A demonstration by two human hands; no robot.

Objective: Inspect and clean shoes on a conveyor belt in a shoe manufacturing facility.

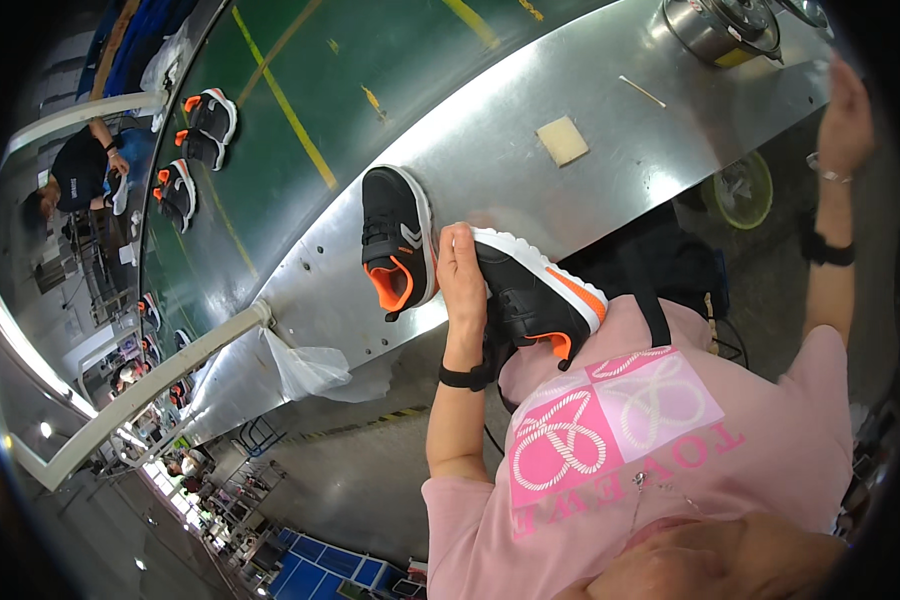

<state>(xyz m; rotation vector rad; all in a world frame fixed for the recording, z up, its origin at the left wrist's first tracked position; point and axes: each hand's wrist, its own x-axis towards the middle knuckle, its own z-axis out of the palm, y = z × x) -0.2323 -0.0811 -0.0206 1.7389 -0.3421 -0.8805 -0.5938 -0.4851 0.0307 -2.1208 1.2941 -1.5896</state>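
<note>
My left hand grips a black sneaker with a white sole and orange lining. Its fingers lie along the toe end, and the shoe is tilted sole outward near my pink shirt. Just left of that hand, a matching black sneaker rests on the metal ledge with its orange opening toward me. My right hand is raised at the far right, away from both shoes. Its fingers look stretched out and slightly blurred, with nothing visible in them, near a round metal pot.
On the metal ledge lie a cream square pad and a thin white stick. Beyond runs a green belt carrying more sneakers. A white rail and plastic film are at left. A co-worker handles a shoe.
</note>
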